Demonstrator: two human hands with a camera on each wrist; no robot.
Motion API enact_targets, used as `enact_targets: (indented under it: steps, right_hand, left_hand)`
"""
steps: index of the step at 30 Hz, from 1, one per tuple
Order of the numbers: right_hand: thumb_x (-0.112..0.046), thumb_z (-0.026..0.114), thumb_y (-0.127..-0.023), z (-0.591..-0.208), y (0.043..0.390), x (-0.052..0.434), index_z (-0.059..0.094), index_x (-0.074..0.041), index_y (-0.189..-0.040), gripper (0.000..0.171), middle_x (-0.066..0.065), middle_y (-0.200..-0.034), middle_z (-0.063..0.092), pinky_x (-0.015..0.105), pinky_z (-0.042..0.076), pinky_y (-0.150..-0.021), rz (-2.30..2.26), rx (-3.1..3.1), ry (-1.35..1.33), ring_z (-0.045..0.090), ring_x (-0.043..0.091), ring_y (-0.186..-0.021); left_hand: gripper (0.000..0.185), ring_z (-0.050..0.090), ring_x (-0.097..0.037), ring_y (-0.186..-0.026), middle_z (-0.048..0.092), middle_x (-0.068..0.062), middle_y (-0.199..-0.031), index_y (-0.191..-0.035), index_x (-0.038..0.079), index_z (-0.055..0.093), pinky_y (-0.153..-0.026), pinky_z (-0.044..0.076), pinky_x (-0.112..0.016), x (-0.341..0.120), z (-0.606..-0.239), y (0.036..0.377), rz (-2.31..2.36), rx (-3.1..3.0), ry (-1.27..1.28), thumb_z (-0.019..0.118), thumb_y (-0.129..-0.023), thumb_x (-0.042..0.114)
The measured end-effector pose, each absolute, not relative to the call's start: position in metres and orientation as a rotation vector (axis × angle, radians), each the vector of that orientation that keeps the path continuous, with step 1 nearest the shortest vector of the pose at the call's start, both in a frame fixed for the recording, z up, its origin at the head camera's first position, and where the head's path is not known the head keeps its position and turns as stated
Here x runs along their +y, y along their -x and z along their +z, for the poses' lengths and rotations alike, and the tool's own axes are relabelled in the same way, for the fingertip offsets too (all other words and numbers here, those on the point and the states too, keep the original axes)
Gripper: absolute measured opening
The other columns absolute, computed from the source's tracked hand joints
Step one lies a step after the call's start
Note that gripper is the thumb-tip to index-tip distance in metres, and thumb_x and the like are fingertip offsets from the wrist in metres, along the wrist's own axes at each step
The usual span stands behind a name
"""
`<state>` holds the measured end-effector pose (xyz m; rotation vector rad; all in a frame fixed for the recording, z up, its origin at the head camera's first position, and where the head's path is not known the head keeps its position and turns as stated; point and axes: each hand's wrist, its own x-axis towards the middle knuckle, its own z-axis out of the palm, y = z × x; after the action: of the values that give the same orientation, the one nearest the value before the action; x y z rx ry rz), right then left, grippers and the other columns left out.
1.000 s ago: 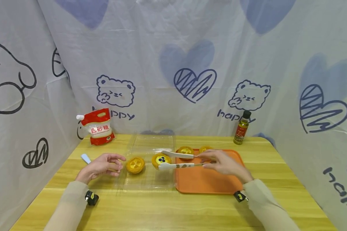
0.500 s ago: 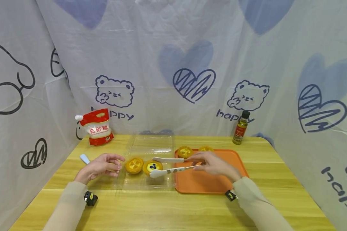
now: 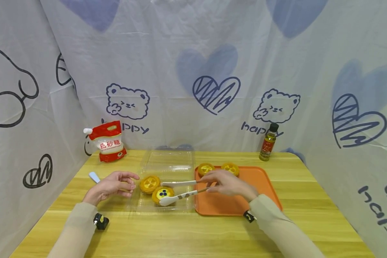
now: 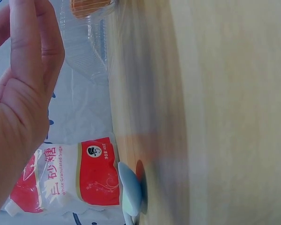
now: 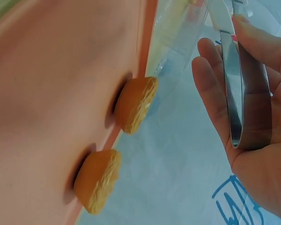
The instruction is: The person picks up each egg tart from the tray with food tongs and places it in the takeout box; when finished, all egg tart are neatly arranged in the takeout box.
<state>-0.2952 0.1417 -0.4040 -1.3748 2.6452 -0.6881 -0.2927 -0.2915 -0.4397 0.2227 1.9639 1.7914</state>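
Observation:
My right hand (image 3: pixel 227 182) holds a pair of metal tongs (image 5: pixel 255 98) with white spotted tips. Between the spread tips sits an egg tart topped with blueberries (image 3: pixel 163 194), low over the base of a clear plastic container (image 3: pixel 186 205). A plain egg tart (image 3: pixel 149 184) lies in that container just behind and left of it, close against its edge. My left hand (image 3: pixel 114 186) hovers at the container's left side, its fingers loosely bent and holding nothing.
Two egg tarts (image 3: pixel 206 168) rest along the back of an orange tray (image 3: pixel 238 204). A white sugar bag (image 3: pixel 110 143) stands back left, near a light-blue utensil (image 3: pixel 94 176). An oil bottle (image 3: pixel 268 143) stands back right. The container's lid (image 3: pixel 171 156) lies open behind.
My right hand has moved left and slightly forward toward me, carrying the tongs and blueberry tart to the plain tart's front right side. My left hand has stayed put.

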Motion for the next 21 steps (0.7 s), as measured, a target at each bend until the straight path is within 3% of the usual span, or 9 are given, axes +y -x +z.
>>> enact_targets:
  steps: [12,21]
  right_hand:
    - [-0.028,0.061,-0.087,-0.414,0.294,0.125,0.059,-0.023,-0.121,0.034,-0.01,-0.117,0.057,0.034,0.045,-0.089,-0.584,2.705,1.374,0.052,0.01,-0.105]
    - [-0.023,0.061,-0.088,-0.416,0.291,0.116,0.057,-0.022,-0.123,0.036,-0.008,-0.118,0.055,0.028,0.049,-0.084,-0.635,2.672,1.365,0.055,0.011,-0.1]
  left_hand:
    - [0.053,0.062,-0.029,-0.081,0.057,-0.015,-0.094,-0.127,-0.009,0.039,-0.075,0.053,-0.043,-0.291,-0.44,0.293,1.791,1.964,-0.212,0.064,-0.082,0.003]
    - [0.053,0.062,-0.029,-0.08,0.057,-0.014,-0.093,-0.127,-0.009,0.039,-0.075,0.053,-0.043,-0.29,-0.439,0.293,1.787,1.971,-0.201,0.064,-0.082,0.003]
